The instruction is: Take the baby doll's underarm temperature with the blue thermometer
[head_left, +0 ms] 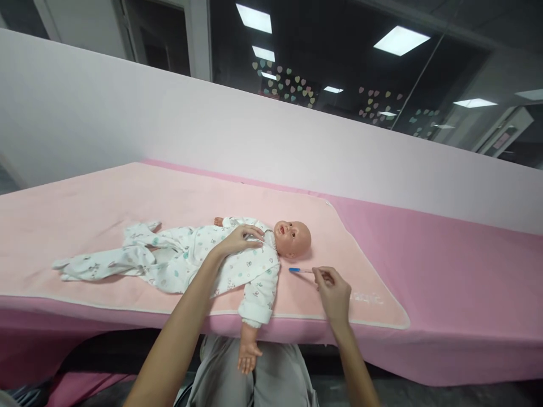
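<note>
A bald baby doll (pixel 237 265) in a white printed outfit lies on its back, head to the right, one arm hanging over the near edge. My left hand (pixel 240 240) rests on the doll's chest, its fingers and thumb closed on the cloth at the collar (pixel 268 238). Beside the doll's head, my right hand (pixel 333 288) pinches a thin pen-like stick (pixel 301 271) with a blue end, which points left toward the doll's shoulder. Whether it is a pen or a thermometer does not show.
The doll lies on a peach mat (pixel 169 192) with a pale border, over a pink cover (pixel 445 271) on the table. Behind stands a low white partition (pixel 271 141), with dark glass above it. My knees are beneath the near edge.
</note>
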Available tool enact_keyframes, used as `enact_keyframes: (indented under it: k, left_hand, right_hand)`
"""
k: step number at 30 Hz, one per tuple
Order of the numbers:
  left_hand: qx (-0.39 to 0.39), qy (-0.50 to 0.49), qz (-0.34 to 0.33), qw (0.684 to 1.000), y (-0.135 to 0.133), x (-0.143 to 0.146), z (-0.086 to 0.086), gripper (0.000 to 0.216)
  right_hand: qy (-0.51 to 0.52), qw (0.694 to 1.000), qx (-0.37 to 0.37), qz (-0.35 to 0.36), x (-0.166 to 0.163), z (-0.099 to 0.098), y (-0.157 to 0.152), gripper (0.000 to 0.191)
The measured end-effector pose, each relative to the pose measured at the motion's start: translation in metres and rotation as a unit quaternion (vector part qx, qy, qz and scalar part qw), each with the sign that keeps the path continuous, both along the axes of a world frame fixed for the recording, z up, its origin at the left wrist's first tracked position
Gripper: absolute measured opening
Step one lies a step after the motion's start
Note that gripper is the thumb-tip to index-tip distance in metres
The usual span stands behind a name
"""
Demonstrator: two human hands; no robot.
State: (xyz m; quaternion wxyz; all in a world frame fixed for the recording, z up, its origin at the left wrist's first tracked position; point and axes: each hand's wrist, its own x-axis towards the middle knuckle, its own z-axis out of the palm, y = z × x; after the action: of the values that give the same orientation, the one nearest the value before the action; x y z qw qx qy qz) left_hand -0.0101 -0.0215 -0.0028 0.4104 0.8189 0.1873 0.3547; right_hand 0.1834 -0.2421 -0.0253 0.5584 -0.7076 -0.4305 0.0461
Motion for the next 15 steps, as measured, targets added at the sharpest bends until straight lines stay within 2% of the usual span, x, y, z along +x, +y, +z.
enact_keyframes:
  k: [2, 4, 6, 8, 10, 15]
  left_hand:
    - [0.004, 0.004, -0.008, 1.0, 0.001, 0.0, 0.0, 0.012]
    - [0.007, 0.0, -0.013, 1.0, 0.001, 0.0, 0.0, 0.011]
    - [0.008, -0.009, -0.019, 1.0, 0.001, 0.0, -0.001, 0.01]
    - [0.009, -0.013, -0.021, 1.0, 0.0, 0.001, -0.001, 0.009]
    - [0.007, -0.011, -0.02, 1.0, -0.001, 0.0, -0.001, 0.009]
    - [-0.02, -0.016, -0.003, 1.0, -0.005, -0.001, 0.001, 0.01]
  right_hand:
    - [-0.066, 0.997, -0.024, -0.025, -0.012, -0.016, -0.003, 0.024]
    - [-0.144, 0.987, -0.071, 0.002, -0.024, -0.026, 0.0, 0.021]
    - [-0.223, 0.969, -0.104, 0.034, -0.034, -0.026, 0.009, 0.018]
    - [-0.278, 0.955, -0.099, 0.041, -0.043, -0.017, 0.022, 0.019]
    - [-0.294, 0.953, -0.06, 0.047, -0.051, -0.003, 0.042, 0.02]
    - [-0.286, 0.941, 0.064, 0.169, -0.07, 0.026, 0.106, 0.021]
